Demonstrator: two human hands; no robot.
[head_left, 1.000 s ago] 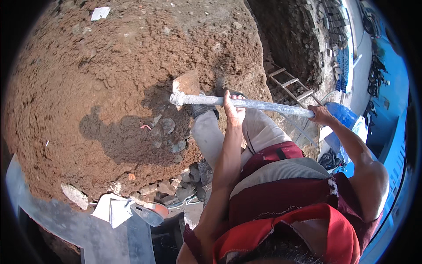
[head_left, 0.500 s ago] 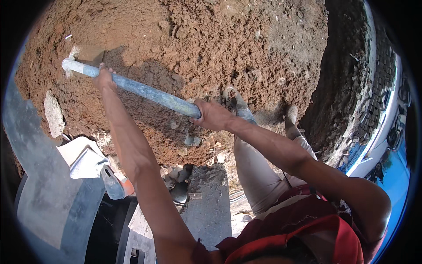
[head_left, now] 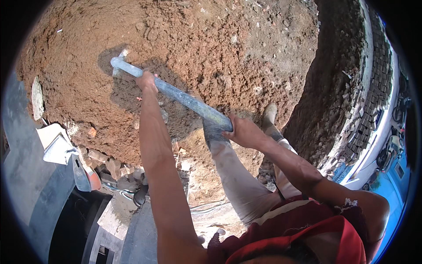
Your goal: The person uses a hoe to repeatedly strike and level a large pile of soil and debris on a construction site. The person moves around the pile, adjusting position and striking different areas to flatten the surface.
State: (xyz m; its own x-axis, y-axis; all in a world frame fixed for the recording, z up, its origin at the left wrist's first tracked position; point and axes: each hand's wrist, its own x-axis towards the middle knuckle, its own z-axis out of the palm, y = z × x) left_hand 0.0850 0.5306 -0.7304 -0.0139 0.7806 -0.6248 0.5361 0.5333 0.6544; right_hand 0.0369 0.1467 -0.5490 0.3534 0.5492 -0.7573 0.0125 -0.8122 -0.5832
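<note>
I hold a hoe (head_left: 187, 100) with a thick grey-blue handle slanting across the loose brown soil (head_left: 79, 92). My left hand (head_left: 147, 81) is wrapped round the handle near its head. At the butt end, my right hand (head_left: 247, 132) grips it beside my right-side lap and boots. The hoe's pale head (head_left: 118, 62) is at the far left, over the soil and its own shadow. Only a narrow light part of the blade shows, and I cannot tell whether it touches the ground.
Two booted legs stand on the soil; one boot (head_left: 270, 115) is near the dark trench (head_left: 325, 83) on the right. A flat stone (head_left: 38, 97), white sheets (head_left: 58, 145), a grey-and-orange container (head_left: 85, 175) and rubble (head_left: 115, 168) lie left. Beyond the trench are stacked paving blocks (head_left: 373, 88).
The hoe and both hands have shifted right in the view. Its blade, broadside earlier, now shows only narrowly. The ground and left-side objects appear shifted left, as my view has moved.
</note>
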